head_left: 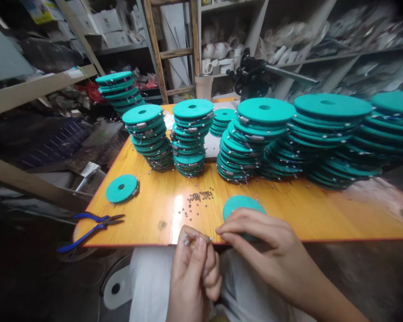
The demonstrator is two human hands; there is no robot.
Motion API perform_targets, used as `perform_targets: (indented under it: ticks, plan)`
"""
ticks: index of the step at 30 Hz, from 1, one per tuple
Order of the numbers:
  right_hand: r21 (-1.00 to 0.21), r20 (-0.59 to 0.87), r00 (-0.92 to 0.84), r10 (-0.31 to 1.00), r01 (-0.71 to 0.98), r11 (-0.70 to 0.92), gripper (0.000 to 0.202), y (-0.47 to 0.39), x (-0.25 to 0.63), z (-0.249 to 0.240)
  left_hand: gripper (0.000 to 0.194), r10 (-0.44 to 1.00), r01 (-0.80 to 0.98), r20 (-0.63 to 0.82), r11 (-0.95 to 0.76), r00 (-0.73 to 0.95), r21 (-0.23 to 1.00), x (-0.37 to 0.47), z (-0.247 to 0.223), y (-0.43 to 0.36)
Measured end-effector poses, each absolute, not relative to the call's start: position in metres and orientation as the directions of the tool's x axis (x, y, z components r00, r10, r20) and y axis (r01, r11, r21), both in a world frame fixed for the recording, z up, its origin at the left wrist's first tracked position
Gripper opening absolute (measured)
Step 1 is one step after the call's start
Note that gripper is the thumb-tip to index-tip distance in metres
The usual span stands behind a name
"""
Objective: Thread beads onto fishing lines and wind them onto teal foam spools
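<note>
My left hand (195,268) is closed at the table's front edge, thumb pressed against the curled fingers, with several tiny light-blue beads (186,237) showing at the fingertips. Just to its right, my right hand (265,246) pinches thumb and forefinger together. Whatever lies in that pinch is too fine to make out. Partly hidden behind the right hand, a teal foam disc (242,205) lies flat on the table. Small dark beads (200,197) are scattered beyond my hands.
Tall stacks of teal line-wound discs (190,141) stand across the wooden table (154,201). A single wound disc (121,188) lies at left. Blue-handled pliers (90,228) overhang the front-left edge. Behind are a dark metal machine (250,76), a cup (203,86), a wooden ladder (176,53) and shelves.
</note>
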State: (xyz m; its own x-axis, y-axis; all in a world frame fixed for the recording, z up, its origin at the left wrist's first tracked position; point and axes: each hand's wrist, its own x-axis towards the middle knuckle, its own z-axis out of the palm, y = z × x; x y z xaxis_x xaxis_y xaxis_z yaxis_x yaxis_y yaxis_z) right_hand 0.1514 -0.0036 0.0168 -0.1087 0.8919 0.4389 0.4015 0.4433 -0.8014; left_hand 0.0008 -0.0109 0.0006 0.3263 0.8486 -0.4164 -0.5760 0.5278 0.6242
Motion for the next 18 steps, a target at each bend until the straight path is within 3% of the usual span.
perform_targets:
  ticks: [18]
  plan:
    - [-0.789, 0.444, -0.124, 0.887, 0.415, 0.453, 0.014, -0.0033, 0.1533, 0.0163, 0.049, 0.852, -0.573, -0.4, 0.524, 0.338, 0.631, 0.001, -0.0018, -0.0092]
